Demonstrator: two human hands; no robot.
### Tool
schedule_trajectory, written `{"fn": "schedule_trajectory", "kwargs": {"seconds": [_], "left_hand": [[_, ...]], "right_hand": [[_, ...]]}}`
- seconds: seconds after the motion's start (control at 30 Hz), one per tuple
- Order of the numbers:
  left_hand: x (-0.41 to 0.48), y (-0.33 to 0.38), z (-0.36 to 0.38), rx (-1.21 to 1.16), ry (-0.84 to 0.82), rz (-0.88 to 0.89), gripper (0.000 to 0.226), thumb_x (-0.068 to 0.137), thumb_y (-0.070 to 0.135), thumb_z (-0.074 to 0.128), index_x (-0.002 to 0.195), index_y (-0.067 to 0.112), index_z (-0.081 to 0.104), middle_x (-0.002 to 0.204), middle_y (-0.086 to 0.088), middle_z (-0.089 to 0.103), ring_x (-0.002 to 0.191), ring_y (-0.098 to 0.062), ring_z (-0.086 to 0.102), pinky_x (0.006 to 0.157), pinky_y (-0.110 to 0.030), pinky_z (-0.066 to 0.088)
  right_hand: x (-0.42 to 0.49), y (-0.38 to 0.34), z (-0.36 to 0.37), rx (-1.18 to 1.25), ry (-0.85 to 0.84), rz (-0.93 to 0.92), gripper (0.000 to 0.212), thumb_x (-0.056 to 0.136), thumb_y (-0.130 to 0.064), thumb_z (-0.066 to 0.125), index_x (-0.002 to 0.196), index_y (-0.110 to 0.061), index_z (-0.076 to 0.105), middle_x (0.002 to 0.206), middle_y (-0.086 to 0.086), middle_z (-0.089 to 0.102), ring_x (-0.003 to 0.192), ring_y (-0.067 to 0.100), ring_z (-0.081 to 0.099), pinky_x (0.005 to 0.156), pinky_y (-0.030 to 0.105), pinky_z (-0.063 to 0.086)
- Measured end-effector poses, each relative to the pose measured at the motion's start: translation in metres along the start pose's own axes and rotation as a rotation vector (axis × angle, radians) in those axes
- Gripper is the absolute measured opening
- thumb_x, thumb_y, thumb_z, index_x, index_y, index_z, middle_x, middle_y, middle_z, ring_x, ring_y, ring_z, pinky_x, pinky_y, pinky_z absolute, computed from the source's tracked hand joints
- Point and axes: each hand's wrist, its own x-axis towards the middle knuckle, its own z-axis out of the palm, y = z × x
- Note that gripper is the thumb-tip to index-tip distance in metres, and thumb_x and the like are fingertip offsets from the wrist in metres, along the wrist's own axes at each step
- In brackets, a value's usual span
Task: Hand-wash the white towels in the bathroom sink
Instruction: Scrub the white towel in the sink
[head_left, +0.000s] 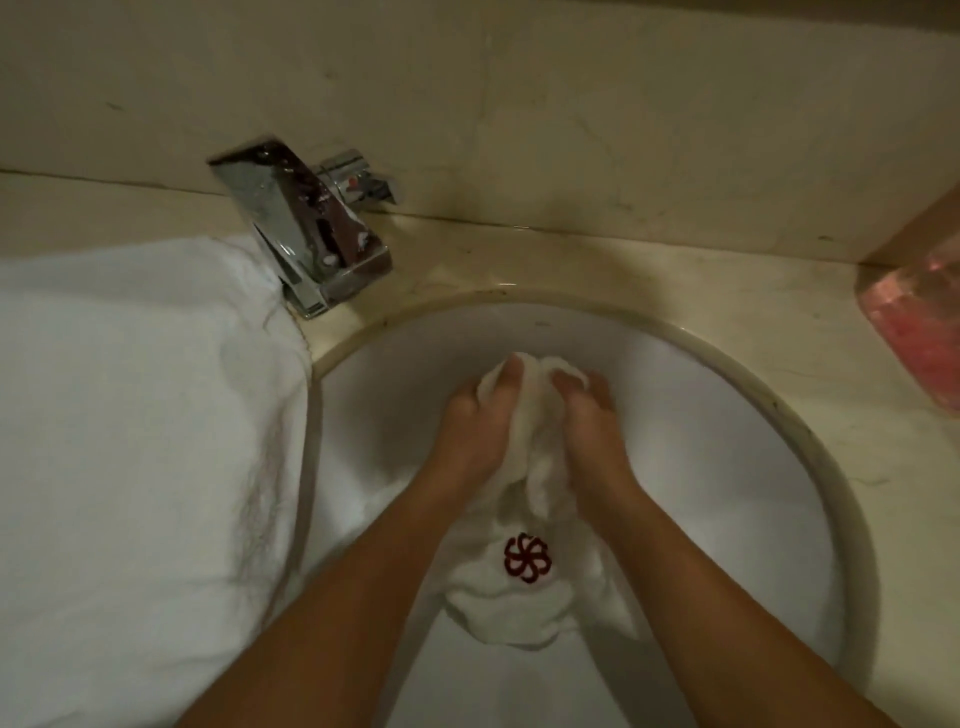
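Observation:
A small white towel with a dark red flower emblem lies bunched in the round white sink. My left hand and my right hand grip its far end side by side, fingers curled into the cloth, thumbs close together. The bunched part rises between both hands; the emblem end trails toward me between my forearms. A large white towel lies spread on the counter left of the sink, its edge hanging over the rim.
A chrome faucet stands at the back left of the sink, no water running from it. A pink translucent container sits on the beige counter at the far right. A beige wall runs behind.

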Motion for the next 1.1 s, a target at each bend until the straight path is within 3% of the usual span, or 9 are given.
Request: {"fn": "schedule_trajectory", "kwargs": {"seconds": [0.13, 0.27, 0.4, 0.53, 0.67, 0.73, 0.87, 1.0, 1.1], "left_hand": [[-0.004, -0.008, 0.013, 0.232, 0.067, 0.098, 0.063, 0.097, 0.073, 0.043, 0.113, 0.017, 0.067, 0.1, -0.002, 0.073, 0.092, -0.018, 0.071, 0.078, -0.032, 0.057], [-0.018, -0.006, 0.021, 0.176, 0.048, 0.221, 0.041, 0.104, 0.054, 0.05, 0.102, 0.018, 0.068, 0.089, 0.006, 0.071, 0.083, -0.009, 0.069, 0.065, -0.013, 0.049], [0.004, 0.002, 0.006, 0.037, 0.193, 0.183, 0.045, 0.105, 0.052, 0.051, 0.091, 0.015, 0.072, 0.083, 0.0, 0.074, 0.08, -0.016, 0.072, 0.068, -0.027, 0.051], [-0.005, 0.009, 0.005, -0.013, 0.148, 0.18, 0.048, 0.106, 0.051, 0.049, 0.079, 0.018, 0.07, 0.071, 0.005, 0.071, 0.064, -0.005, 0.067, 0.058, -0.02, 0.049], [-0.009, 0.003, 0.008, 0.077, 0.207, 0.201, 0.054, 0.107, 0.054, 0.046, 0.087, 0.012, 0.074, 0.082, -0.005, 0.076, 0.081, -0.022, 0.073, 0.071, -0.034, 0.056], [-0.004, 0.005, 0.002, 0.052, 0.258, 0.162, 0.056, 0.107, 0.053, 0.045, 0.088, 0.009, 0.073, 0.084, -0.007, 0.075, 0.082, -0.025, 0.073, 0.07, -0.033, 0.052], [-0.021, 0.002, 0.012, 0.025, 0.054, 0.205, 0.051, 0.106, 0.053, 0.045, 0.087, 0.016, 0.074, 0.075, 0.002, 0.072, 0.071, -0.013, 0.07, 0.062, -0.026, 0.052], [-0.006, 0.0, 0.001, 0.066, 0.192, 0.16, 0.056, 0.108, 0.054, 0.04, 0.078, 0.017, 0.069, 0.07, 0.001, 0.071, 0.067, -0.014, 0.068, 0.059, -0.024, 0.048], [-0.007, 0.004, -0.011, -0.042, 0.173, 0.096, 0.055, 0.106, 0.06, 0.039, 0.088, 0.02, 0.072, 0.079, 0.002, 0.075, 0.078, -0.012, 0.072, 0.068, -0.025, 0.053]], "right_hand": [[-0.026, -0.001, 0.016, 0.037, 0.009, -0.026, 0.025, 0.111, -0.042, 0.038, 0.12, -0.025, 0.054, 0.105, -0.006, 0.063, 0.098, 0.012, 0.062, 0.092, 0.04, 0.053], [-0.017, -0.009, 0.008, 0.051, 0.098, -0.02, 0.025, 0.113, -0.04, 0.038, 0.117, -0.023, 0.057, 0.111, 0.006, 0.068, 0.098, 0.022, 0.066, 0.096, 0.045, 0.057], [-0.028, -0.01, 0.016, -0.063, 0.009, -0.152, 0.036, 0.114, -0.038, 0.038, 0.101, -0.018, 0.064, 0.101, 0.006, 0.07, 0.092, 0.021, 0.068, 0.086, 0.04, 0.058], [-0.026, -0.014, 0.018, -0.067, 0.061, -0.19, 0.035, 0.114, -0.037, 0.038, 0.107, -0.015, 0.065, 0.099, 0.0, 0.069, 0.098, 0.021, 0.067, 0.094, 0.042, 0.055], [-0.03, -0.011, 0.02, -0.128, 0.063, -0.208, 0.036, 0.115, -0.036, 0.036, 0.106, -0.012, 0.061, 0.096, 0.0, 0.066, 0.087, 0.012, 0.064, 0.083, 0.021, 0.052], [-0.038, 0.001, 0.021, -0.168, 0.015, -0.274, 0.039, 0.115, -0.036, 0.035, 0.104, -0.011, 0.063, 0.097, 0.003, 0.067, 0.089, 0.015, 0.065, 0.08, 0.028, 0.052], [-0.008, -0.011, 0.013, -0.076, 0.076, -0.129, 0.035, 0.112, -0.038, 0.044, 0.108, -0.013, 0.068, 0.1, 0.008, 0.074, 0.093, 0.024, 0.071, 0.089, 0.047, 0.058], [-0.027, -0.005, 0.016, -0.157, -0.029, -0.153, 0.032, 0.114, -0.031, 0.043, 0.093, -0.021, 0.065, 0.088, -0.006, 0.068, 0.077, -0.005, 0.066, 0.076, 0.025, 0.056], [-0.031, -0.009, -0.003, -0.13, -0.102, -0.117, 0.023, 0.108, -0.044, 0.052, 0.106, -0.025, 0.066, 0.098, -0.008, 0.071, 0.09, 0.0, 0.068, 0.078, 0.021, 0.055]]}}
